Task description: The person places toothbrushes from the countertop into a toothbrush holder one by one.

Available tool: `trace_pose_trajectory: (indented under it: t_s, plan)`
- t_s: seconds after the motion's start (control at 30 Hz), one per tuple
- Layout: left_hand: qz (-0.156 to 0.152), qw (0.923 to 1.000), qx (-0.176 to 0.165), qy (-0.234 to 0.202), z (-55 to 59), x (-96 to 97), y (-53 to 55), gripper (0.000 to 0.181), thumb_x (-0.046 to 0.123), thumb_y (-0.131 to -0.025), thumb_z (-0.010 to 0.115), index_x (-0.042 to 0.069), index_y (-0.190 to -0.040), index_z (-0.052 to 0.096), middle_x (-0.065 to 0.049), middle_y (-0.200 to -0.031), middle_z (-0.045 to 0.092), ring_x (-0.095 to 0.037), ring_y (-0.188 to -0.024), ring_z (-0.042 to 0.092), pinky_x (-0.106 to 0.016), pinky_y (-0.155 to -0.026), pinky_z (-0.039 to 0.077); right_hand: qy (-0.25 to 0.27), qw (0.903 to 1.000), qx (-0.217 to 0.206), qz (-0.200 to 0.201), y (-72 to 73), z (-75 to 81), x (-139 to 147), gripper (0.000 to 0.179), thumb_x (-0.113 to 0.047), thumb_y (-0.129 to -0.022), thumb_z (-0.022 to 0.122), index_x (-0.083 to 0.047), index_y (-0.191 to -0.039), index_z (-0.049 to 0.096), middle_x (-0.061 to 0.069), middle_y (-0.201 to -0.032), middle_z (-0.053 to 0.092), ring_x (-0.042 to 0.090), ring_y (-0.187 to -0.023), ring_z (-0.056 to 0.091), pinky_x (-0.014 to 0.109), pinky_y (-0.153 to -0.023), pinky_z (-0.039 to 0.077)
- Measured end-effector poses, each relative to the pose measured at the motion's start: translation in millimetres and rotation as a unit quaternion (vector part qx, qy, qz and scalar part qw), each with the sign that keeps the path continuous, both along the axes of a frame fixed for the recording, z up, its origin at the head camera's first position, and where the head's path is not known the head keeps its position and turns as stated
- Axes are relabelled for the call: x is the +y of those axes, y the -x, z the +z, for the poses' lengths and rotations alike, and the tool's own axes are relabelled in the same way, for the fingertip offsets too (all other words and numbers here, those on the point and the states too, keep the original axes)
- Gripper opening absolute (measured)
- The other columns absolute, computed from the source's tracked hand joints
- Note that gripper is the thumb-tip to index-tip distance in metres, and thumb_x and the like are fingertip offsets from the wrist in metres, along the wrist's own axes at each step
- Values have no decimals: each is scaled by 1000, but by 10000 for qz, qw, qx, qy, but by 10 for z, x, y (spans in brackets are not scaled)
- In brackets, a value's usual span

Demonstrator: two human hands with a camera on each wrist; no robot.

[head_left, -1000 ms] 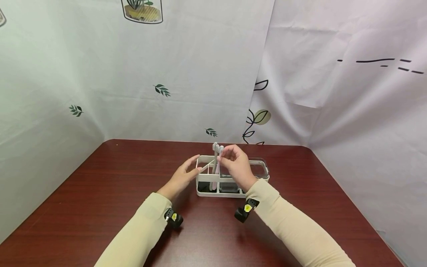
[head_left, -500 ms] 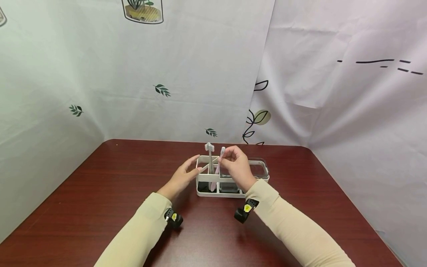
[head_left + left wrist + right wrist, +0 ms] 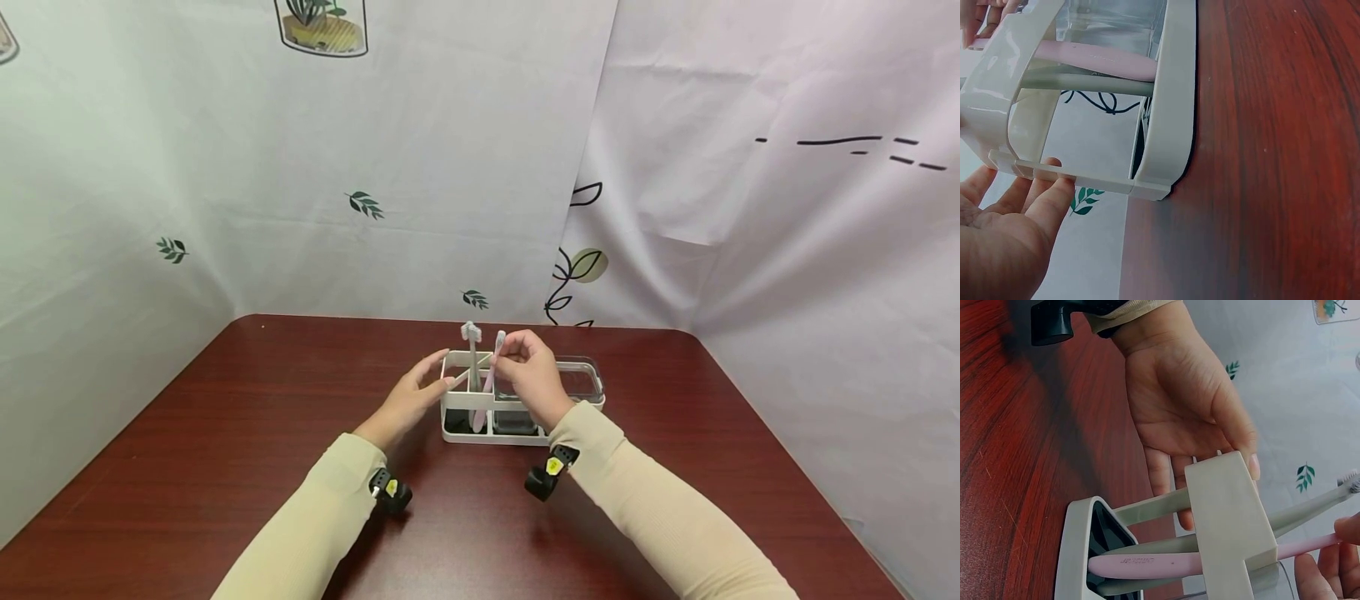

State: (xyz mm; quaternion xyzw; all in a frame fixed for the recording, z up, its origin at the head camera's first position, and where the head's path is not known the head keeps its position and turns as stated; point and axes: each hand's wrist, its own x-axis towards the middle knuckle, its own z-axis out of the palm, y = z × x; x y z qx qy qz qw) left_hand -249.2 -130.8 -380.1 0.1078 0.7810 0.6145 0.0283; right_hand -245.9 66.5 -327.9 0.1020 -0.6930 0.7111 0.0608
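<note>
A white toothbrush holder (image 3: 517,405) stands on the table. My left hand (image 3: 408,402) grips its left end, thumb at the near rim and fingers round the far side. A pink toothbrush (image 3: 1147,565) leans in the holder's left section, its handle end down at the base. My right hand (image 3: 532,373) pinches it just below the head, thumb against fingers. Beside it, grey-green toothbrushes (image 3: 472,333) stand with their heads bunched together above the rim. In the left wrist view a grey-green handle (image 3: 1091,83) lies close along the pink one.
A clear lidded box (image 3: 581,379) fills the holder's right part, partly behind my right hand. The dark red wooden table (image 3: 465,533) reaches back to a white printed cloth (image 3: 412,150). Black wrist cameras (image 3: 392,490) sit on both sleeves.
The grey-green toothbrush heads have tipped left, away from the pink toothbrush. The pink toothbrush leans a little further right in my right hand. My left hand keeps its place on the holder.
</note>
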Motion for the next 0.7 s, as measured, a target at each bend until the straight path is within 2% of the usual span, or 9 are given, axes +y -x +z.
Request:
trace_pose_trajectory:
  t_s: [0.1, 0.17, 0.2, 0.33, 0.4, 0.6, 0.7]
  plan:
    - [-8, 10000, -46, -19, 14, -3, -5, 58, 24, -96, 59, 17, -149, 35, -15, -153, 32, -34, -139, 30, -55, -109, 29, -30, 10000, -9, -36, 11, -1, -4, 18, 12, -84, 61, -1, -93, 52, 6, -88, 56, 9, -74, 57, 23, -68, 52]
    - [-27, 9999, -107, -34, 104, 11, -71, 58, 23, -97, 58, 14, -149, 35, -16, -153, 32, -36, -139, 30, -56, -110, 28, -52, 10000, -44, -71, 14, 0, -7, 18, 12, -84, 62, -1, -94, 53, 6, -88, 56, 9, -75, 57, 24, -69, 53]
    - [-33, 9999, -123, -48, 106, 10, -73, 59, 23, -96, 59, 14, -150, 35, -16, -153, 32, -36, -139, 30, -56, -110, 27, -54, 9999, -68, -97, 13, 5, -10, 18, 12, -84, 62, -1, -94, 53, 7, -89, 57, 10, -75, 57, 24, -69, 53]
    - [-19, 9999, -101, -26, 104, 10, -69, 59, 23, -96, 59, 13, -150, 34, -16, -152, 33, -36, -139, 30, -56, -110, 28, -65, 9997, -188, -159, 9, 21, -18, 20, 13, -84, 62, 0, -97, 53, 11, -93, 57, 10, -75, 58, 27, -72, 54]
    - [-1, 10000, -66, -58, 20, -4, 1, 60, 24, -96, 60, 15, -149, 35, -16, -151, 35, -34, -138, 32, -55, -109, 29, -68, 9996, -219, -185, 6, 30, -21, 22, 13, -83, 62, 0, -99, 54, 11, -93, 57, 10, -76, 58, 26, -72, 54]
    - [-32, 9995, -242, -190, 31, -20, 12, 60, 23, -95, 60, 14, -149, 35, -17, -150, 35, -34, -133, 40, -51, -107, 35, -160, 9993, -192, -263, 5, 43, 1, 30, 13, -81, 65, 2, -107, 55, 8, -93, 57, 13, -81, 58, 23, -72, 52]
    - [-25, 9994, -276, -199, 38, -32, -1, 62, 23, -96, 60, 13, -150, 33, -17, -151, 34, -35, -134, 39, -51, -107, 35, -212, 9993, -161, -269, 2, 36, 23, 32, 11, -81, 64, 2, -110, 55, 10, -96, 57, 13, -83, 58, 23, -72, 52]
